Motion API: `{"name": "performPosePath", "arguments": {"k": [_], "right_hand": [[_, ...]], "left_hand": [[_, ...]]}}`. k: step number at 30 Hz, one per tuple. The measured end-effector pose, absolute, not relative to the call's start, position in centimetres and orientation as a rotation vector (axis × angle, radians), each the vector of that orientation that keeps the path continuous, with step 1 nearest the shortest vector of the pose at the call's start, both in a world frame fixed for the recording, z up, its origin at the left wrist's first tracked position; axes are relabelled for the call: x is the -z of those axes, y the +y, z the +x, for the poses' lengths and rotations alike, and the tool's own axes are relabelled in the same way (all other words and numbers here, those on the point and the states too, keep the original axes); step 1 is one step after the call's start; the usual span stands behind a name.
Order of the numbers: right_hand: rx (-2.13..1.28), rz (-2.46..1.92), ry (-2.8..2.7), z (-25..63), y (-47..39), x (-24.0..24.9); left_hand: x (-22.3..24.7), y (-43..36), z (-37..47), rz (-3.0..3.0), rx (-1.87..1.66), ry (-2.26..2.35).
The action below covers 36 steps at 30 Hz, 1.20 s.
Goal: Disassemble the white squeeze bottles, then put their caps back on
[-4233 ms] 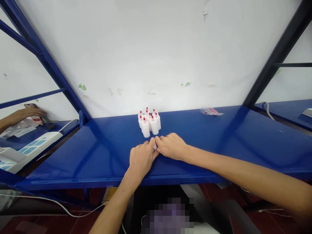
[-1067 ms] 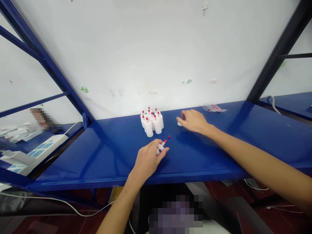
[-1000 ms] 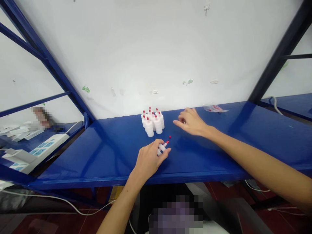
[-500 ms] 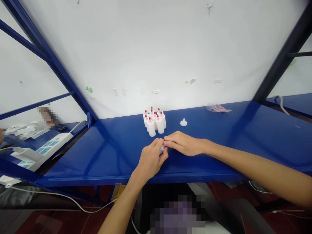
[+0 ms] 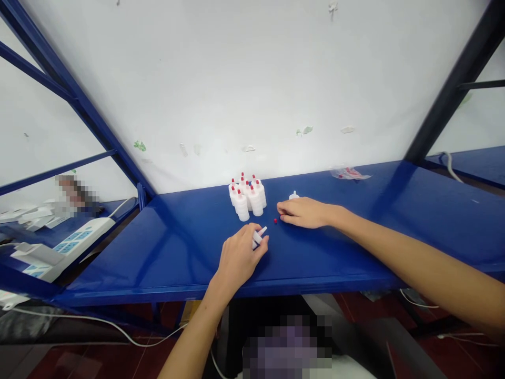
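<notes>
My left hand (image 5: 241, 251) is closed around a small white squeeze bottle (image 5: 256, 239), most of it hidden by the fingers. Its pointed nozzle sticks out bare, tilted up to the right. On the blue table lies a tiny red cap (image 5: 275, 221), between the two hands. Just right of that cap, my right hand (image 5: 302, 212) is low over the table, palm down, thumb and fingers slightly apart with nothing visible in them. Behind it stands a white nozzle lid (image 5: 294, 195), its lower part covered by the hand.
Several white squeeze bottles (image 5: 248, 199) with red tips stand grouped near the wall. A clear plastic bag (image 5: 350, 173) with red bits lies at the back right of the blue table (image 5: 177, 237). At left are a power strip (image 5: 81, 242) and blue frame posts (image 5: 94, 121).
My right hand has moved away from the bottle, to the right and back. The red cap now lies on the table, and the bottle's nozzle shows bare. My left hand keeps the bottle.
</notes>
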State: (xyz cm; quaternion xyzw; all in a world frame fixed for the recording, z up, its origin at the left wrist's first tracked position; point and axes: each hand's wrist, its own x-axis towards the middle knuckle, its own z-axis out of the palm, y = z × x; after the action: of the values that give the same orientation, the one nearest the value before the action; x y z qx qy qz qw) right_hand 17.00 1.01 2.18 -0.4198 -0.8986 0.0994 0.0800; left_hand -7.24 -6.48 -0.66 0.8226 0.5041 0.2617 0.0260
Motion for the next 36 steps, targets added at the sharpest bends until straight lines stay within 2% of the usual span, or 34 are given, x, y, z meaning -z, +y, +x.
{"name": "performPosePath", "arguments": {"k": [12, 18, 22, 26, 29, 36], "right_hand": [[-0.257, -1.121, -2.614, 15.4, -0.6, -2.9], [-0.437, -0.883, -2.493, 12.8, -2.7, -2.0], [-0.567, -0.816, -2.275, 13.4, -1.5, -1.3], [-0.121, -1.121, -1.933, 16.8, 1.7, -1.7], [0.082, -1.409, -1.848, 19.3, 3.8, -2.0], [0.015, -1.768, -1.898, 19.7, 4.7, -1.4]], "left_hand": [[0.5, -6.5, -7.2, 2.581, -0.715, 1.508], [0.4, -6.6, -7.5, 2.572, -0.723, 1.387], [0.5, -6.3, -7.5, 2.454, -0.838, 1.553], [0.5, -6.1, -7.3, 2.428, -0.886, 1.636], [0.3, -6.3, -7.2, 2.429, -0.897, 1.579], [0.1, -6.8, -7.2, 2.349, -0.936, 1.548]]}}
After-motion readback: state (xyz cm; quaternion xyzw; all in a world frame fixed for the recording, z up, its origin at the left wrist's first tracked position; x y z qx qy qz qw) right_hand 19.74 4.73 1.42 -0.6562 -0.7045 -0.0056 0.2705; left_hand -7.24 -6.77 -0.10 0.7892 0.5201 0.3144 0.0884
